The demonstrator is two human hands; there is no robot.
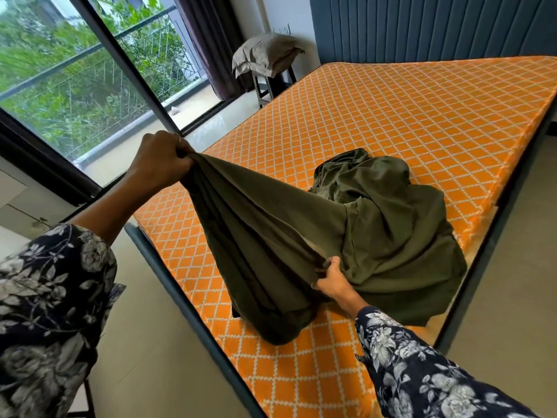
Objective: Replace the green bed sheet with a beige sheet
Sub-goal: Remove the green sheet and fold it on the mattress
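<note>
The green bed sheet [376, 224] lies bunched in a heap on the bare orange patterned mattress [422, 122], near its foot end. My left hand [159, 158] grips a gathered edge of the sheet and holds it raised above the mattress's left side. My right hand [331, 280] pinches another bunched part of the same edge lower down, close to the mattress. The cloth stretches taut between both hands and hangs in folds below. No beige sheet is in view.
A blue padded headboard [422, 25] stands at the far end. Grey pillows [265, 55] sit stacked on a dark stool [265, 86] beside the bed. A large glass window [75, 70] with a dark curtain [211, 40] is on the left. Pale floor surrounds the bed frame [187, 312].
</note>
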